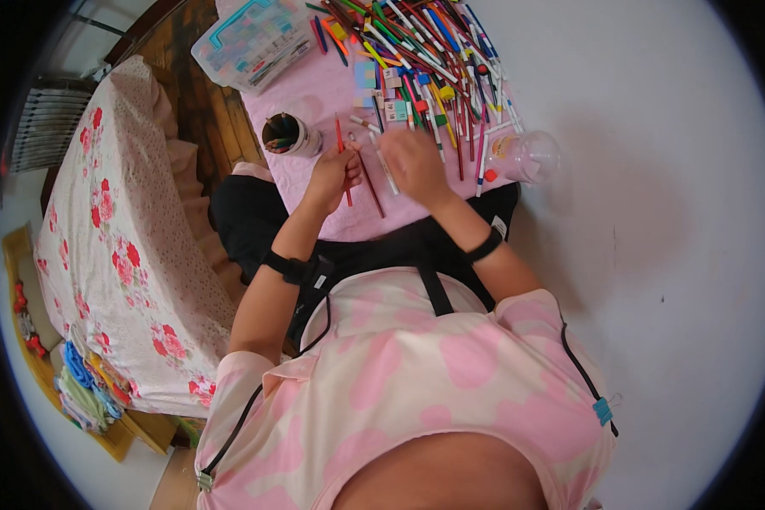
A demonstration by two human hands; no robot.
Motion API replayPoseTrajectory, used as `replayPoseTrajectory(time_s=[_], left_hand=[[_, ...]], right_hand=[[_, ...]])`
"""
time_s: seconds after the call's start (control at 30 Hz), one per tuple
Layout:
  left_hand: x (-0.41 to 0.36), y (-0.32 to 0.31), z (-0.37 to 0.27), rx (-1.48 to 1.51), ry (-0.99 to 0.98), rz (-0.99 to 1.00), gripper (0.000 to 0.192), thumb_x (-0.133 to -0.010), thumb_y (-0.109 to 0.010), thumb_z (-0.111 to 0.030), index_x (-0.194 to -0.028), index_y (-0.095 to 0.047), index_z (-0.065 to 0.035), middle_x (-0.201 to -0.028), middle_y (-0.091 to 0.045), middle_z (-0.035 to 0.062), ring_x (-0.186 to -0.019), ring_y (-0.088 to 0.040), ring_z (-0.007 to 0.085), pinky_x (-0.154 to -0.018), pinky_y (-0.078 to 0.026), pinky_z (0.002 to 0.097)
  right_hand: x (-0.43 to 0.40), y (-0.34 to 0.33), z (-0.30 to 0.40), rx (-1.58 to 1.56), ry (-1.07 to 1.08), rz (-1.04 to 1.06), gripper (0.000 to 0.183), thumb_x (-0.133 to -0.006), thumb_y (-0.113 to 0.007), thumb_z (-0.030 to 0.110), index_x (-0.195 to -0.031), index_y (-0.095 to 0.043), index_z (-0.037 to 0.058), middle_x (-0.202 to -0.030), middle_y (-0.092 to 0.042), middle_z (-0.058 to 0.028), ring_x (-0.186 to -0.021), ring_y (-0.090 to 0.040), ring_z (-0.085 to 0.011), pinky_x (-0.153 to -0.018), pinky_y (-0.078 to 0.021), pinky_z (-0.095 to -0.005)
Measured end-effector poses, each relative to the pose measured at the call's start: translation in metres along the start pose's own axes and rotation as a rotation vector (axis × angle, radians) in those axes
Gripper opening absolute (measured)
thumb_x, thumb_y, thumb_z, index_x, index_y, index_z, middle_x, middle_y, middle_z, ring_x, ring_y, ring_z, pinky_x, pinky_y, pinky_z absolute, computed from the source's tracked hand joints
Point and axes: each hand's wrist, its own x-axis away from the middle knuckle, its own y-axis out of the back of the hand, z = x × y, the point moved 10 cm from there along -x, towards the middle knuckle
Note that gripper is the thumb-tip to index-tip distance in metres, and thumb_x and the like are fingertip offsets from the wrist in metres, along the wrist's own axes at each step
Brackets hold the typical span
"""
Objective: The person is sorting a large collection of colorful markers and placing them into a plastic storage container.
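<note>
My left hand [336, 172] is closed around a red pencil [340, 131], whose sharpened tip points away from me. A dark red pencil [372, 191] lies just right of those fingers; whether they touch it is unclear. Left of this hand a round container [307, 139] holds several coloured pencils [282, 141], partly in shadow inside it. My right hand [413, 162] is blurred, with its fingers curled, over the near side of the pile. Beside it lies a white marker [384, 163]. Whether the right hand holds anything is hidden.
Pencils and markers [414, 51] are heaped with coloured cubes [446, 93] on a pink cloth-covered table [293, 194]. A clear plastic case [255, 48] with a blue handle stands back left. A transparent jar [526, 156] lies by the wall [644, 159]. A flower-covered bed [127, 242] is at left.
</note>
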Motion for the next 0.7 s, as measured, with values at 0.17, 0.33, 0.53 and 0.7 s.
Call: replayPoseTrajectory(time_s=[0.17, 0.33, 0.53, 0.7], left_hand=[[0.006, -0.009, 0.006, -0.022, 0.024, -0.012, 0.013, -0.104, -0.046, -0.019, -0.111, -0.051, -0.0090, -0.072, -0.037, -0.0043, -0.062, -0.035, 0.0079, -0.053, -0.032, 0.0233], [0.005, -0.006, 0.012, -0.065, 0.037, -0.028, 0.014, -0.104, -0.047, -0.019, -0.112, -0.051, -0.0084, -0.073, -0.037, -0.0042, -0.063, -0.035, 0.0076, -0.053, -0.031, 0.0225], [0.006, -0.007, 0.018, -0.064, 0.040, -0.040, 0.015, -0.104, -0.048, -0.020, -0.112, -0.052, -0.0084, -0.073, -0.038, -0.0043, -0.063, -0.036, 0.0071, -0.053, -0.030, 0.0217], [0.005, -0.006, 0.015, -0.100, 0.002, 0.005, 0.015, -0.104, -0.048, -0.021, -0.112, -0.052, -0.0089, -0.073, -0.038, -0.0043, -0.063, -0.037, 0.0072, -0.053, -0.031, 0.0216]], right_hand=[[-0.011, -0.023, -0.128, 0.386, -0.387, -0.052, 0.021, -0.087, -0.065, 0.013, -0.105, -0.066, 0.0017, -0.097, -0.066, -0.0162, -0.094, -0.059, -0.0356, -0.090, -0.0447, -0.0436], [-0.029, -0.048, -0.156, 0.370, -0.547, 0.125, 0.037, -0.081, -0.074, 0.025, -0.099, -0.062, -0.0047, -0.082, -0.068, -0.0207, -0.083, -0.065, -0.0361, -0.080, -0.0497, -0.0470], [-0.021, -0.063, -0.183, 0.170, -0.778, 0.193, 0.038, -0.083, -0.072, 0.029, -0.099, -0.063, -0.0043, -0.091, -0.070, -0.0248, -0.091, -0.068, -0.0397, -0.078, -0.0515, -0.0526], [-0.007, -0.045, -0.201, -0.054, -0.743, 0.220, 0.034, -0.088, -0.067, 0.027, -0.100, -0.063, -0.0042, -0.090, -0.070, -0.0225, -0.085, -0.069, -0.0355, -0.073, -0.0518, -0.0464]])
